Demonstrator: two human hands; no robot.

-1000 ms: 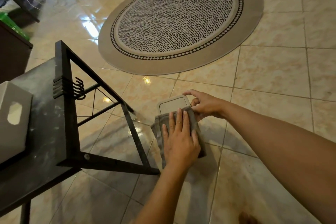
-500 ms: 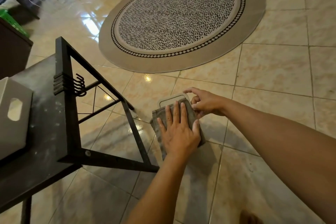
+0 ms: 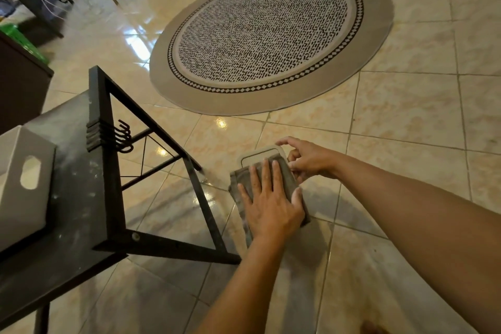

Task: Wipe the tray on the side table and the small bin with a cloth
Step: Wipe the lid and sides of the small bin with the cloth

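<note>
The left hand lies flat, fingers spread, pressing a grey cloth down on top of the small bin, which stands on the tiled floor just right of the side table's near leg. The cloth covers most of the bin's lid and hangs over its near edge; only the pale far rim of the lid shows beyond the fingertips. The right hand reaches in from the right and pinches the bin's right edge beside the cloth, fingers curled, thumb side toward the lid. The two hands sit close together, nearly touching, on opposite parts of the same bin.

To the left, the dark side table fills the near left corner, its top dusty and speckled. A pale grey tray with an oval handle cut-out rests on it at the left edge of the view. Black hooks hang from the table's frame.

Farther off, a round patterned rug lies on the glossy floor, well apart from the bin.
</note>
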